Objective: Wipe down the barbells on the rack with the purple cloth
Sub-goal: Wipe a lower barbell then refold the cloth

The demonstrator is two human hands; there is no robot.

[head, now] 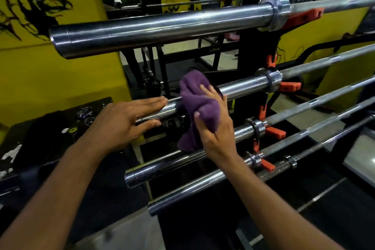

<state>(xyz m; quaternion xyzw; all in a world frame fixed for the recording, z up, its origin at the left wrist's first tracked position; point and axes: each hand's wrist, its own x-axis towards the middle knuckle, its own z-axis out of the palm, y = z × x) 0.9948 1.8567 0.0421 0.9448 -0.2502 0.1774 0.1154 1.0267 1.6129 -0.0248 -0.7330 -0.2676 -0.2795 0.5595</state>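
Several smooth, round chrome barbells lie across a black rack (256,50) on orange plastic hooks (289,86), stacked one below another. The top barbell (162,28) is the thickest in view, its polished sleeve ending in a flat round face well above the hands. Just under it runs the second barbell (243,85), shiny with a ringed collar near the rack post. The purple cloth (197,105), soft, fuzzy and bunched into loose folds, drapes over this second barbell's sleeve, one corner hanging down toward the third barbell (162,168). The right hand (216,128) grips the cloth, its fingers (211,92) curled over the top of the fabric and the thumb pinching it from the near side, so the cloth sits between palm and bar. Left of the cloth, the left hand (123,119) rests flat on the same sleeve, fingers straight and relaxed, fingertips just beside the cloth. Behind the rack stands a yellow wall (60,79) with black painted streaks.
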